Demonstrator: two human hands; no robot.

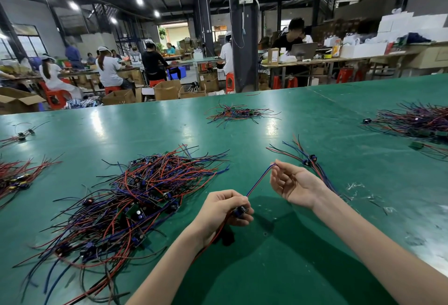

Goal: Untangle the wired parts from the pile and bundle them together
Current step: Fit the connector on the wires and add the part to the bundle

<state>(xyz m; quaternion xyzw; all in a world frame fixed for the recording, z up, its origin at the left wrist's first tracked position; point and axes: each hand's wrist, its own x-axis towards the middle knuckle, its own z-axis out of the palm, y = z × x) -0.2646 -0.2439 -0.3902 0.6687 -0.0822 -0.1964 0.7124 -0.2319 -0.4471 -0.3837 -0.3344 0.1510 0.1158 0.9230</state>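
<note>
Red-and-blue paired wires (pixel 259 179) are stretching between the hands over the green table (pixel 145 130). The left hand (pixel 223 210) is gripping their small blue component (pixel 240 211), and the right hand (pixel 293 183) is pinching the far end. An even pull, I'd judge, is what is going to lay them straight onto the small sorted bundle (pixel 308 160) just behind the right hand.

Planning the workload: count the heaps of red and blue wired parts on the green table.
6: large heap centre-left, far-centre heap, far-right heap, left-edge heap, small far-left cluster, small bundle beyond the right hand. Others may be off-frame.
</note>
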